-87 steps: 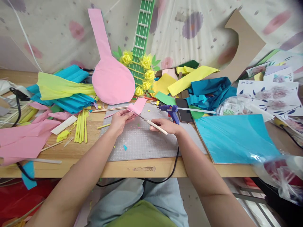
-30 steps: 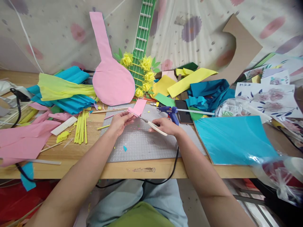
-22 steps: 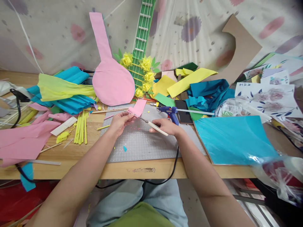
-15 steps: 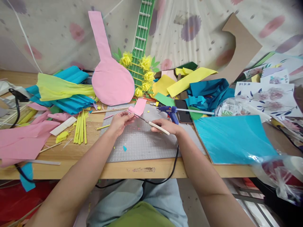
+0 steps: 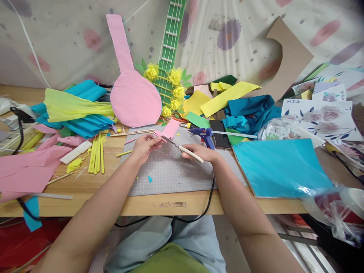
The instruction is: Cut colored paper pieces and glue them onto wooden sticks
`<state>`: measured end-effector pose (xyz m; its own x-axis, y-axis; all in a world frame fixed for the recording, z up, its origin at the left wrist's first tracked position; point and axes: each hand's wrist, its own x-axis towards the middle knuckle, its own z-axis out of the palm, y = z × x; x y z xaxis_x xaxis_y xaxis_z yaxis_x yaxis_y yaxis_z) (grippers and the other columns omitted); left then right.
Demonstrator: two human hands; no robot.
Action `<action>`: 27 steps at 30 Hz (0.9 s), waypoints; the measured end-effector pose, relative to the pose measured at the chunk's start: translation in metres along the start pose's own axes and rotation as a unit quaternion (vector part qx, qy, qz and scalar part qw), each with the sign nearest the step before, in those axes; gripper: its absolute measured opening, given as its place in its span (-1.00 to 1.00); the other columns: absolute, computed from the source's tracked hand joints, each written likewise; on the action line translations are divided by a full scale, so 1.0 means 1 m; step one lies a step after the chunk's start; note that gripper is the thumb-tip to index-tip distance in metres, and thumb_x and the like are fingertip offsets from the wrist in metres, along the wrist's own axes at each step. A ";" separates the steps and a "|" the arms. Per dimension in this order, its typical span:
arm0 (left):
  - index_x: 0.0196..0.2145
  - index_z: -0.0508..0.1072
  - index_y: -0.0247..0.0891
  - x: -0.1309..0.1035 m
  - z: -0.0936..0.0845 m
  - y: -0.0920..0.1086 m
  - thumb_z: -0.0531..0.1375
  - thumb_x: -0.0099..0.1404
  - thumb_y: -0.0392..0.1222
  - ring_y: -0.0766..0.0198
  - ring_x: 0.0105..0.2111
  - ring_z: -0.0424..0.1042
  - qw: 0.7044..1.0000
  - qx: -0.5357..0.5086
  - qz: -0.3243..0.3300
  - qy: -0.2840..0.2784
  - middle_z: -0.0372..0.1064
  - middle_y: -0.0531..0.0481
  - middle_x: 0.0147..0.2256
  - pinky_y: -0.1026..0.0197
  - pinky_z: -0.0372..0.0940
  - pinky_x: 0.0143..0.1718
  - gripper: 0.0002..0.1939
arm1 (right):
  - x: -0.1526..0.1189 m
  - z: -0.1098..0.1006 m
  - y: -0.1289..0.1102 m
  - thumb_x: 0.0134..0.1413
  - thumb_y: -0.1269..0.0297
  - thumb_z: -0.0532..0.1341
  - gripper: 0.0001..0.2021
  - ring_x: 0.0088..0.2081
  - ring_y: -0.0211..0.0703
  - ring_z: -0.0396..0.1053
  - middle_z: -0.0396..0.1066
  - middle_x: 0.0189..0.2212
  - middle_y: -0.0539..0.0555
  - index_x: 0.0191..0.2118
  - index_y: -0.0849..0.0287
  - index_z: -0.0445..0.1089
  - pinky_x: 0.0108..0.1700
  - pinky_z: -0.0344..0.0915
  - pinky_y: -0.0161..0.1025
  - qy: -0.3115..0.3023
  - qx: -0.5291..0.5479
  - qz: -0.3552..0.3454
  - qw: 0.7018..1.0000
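My left hand (image 5: 146,148) pinches the left end of a pink paper strip (image 5: 171,129) above the cutting mat. Wrapped round the pale handles of a pair of scissors (image 5: 192,154) is my right hand (image 5: 199,151). The scissor blades point left and meet the pink paper close to my left fingertips. Beneath both hands lies the grey cutting mat (image 5: 170,178), with small paper scraps on it. Just behind my right hand rests a blue glue gun (image 5: 202,132) with a long glue stick in it.
A pink guitar-shaped cutout (image 5: 136,98) leans at the back, beside a green paper guitar (image 5: 167,49) with yellow flowers. Yellow paper strips (image 5: 96,153) lie at left. A phone (image 5: 220,133) and a blue sheet pack (image 5: 281,167) lie right. A black cord (image 5: 209,197) crosses the table edge.
The free end of the pink paper has swung slightly to the right and the scissor blades have shifted a little against it. Both hands stay almost where they were.
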<state>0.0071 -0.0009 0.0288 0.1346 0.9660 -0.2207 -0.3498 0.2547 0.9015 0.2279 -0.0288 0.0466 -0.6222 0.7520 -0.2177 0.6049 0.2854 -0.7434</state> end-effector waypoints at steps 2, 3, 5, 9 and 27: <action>-0.54 0.22 -0.32 0.000 0.000 -0.001 0.33 -0.14 -0.34 0.28 -0.45 0.47 1.000 -0.004 0.005 -0.001 0.45 -0.04 -0.51 0.37 0.32 -0.50 -0.70 | 0.000 -0.001 -0.001 -0.02 -0.18 -0.01 -0.55 -0.49 -0.32 0.07 0.13 -0.54 -0.05 -0.45 0.19 0.13 -0.44 0.01 -0.34 0.004 -0.019 -0.003 1.000; -0.54 0.22 -0.32 0.000 0.000 -0.001 0.33 -0.14 -0.34 0.27 -0.45 0.47 1.000 -0.006 0.008 -0.001 0.45 -0.03 -0.51 0.37 0.32 -0.51 -0.70 | -0.001 -0.001 -0.001 -0.01 -0.18 -0.02 -0.54 -0.48 -0.31 0.07 0.14 -0.53 -0.04 -0.45 0.20 0.15 -0.44 0.02 -0.34 0.004 -0.027 -0.004 1.000; -0.54 0.21 -0.31 0.000 0.001 -0.002 0.33 -0.15 -0.34 0.26 -0.44 0.48 1.000 -0.010 0.010 -0.001 0.44 -0.03 -0.51 0.37 0.32 -0.52 -0.68 | -0.002 -0.002 -0.002 -0.01 -0.18 -0.02 -0.54 -0.45 -0.29 0.09 0.17 -0.49 -0.02 -0.41 0.21 0.18 -0.42 0.03 -0.33 -0.001 -0.038 -0.005 0.999; -0.54 0.19 -0.31 0.002 0.000 -0.001 0.33 -0.14 -0.37 0.28 -0.43 0.47 0.999 -0.031 0.012 0.015 0.44 -0.03 -0.49 0.40 0.32 -0.53 -0.68 | -0.006 -0.003 -0.002 -0.01 -0.19 -0.02 -0.52 -0.41 -0.26 0.13 0.23 -0.41 0.03 -0.34 0.22 0.21 -0.37 0.08 -0.31 -0.016 -0.034 0.000 0.999; -0.54 0.13 -0.28 -0.003 0.009 -0.008 0.33 -0.18 -0.35 0.20 -0.41 0.49 1.000 0.004 0.001 -0.018 0.45 -0.04 -0.48 0.38 0.29 -0.59 -0.61 | 0.007 0.005 -0.009 -0.04 -0.18 0.01 -0.54 -0.42 -0.27 0.13 0.21 -0.46 -0.01 -0.37 0.19 0.20 -0.40 0.06 -0.33 0.018 -0.020 0.018 0.999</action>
<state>0.0181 -0.0060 0.0253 0.1669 0.9645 -0.2048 -0.3426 0.2515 0.9052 0.2154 -0.0289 0.0490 -0.5822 0.7828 -0.2197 0.6463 0.2817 -0.7092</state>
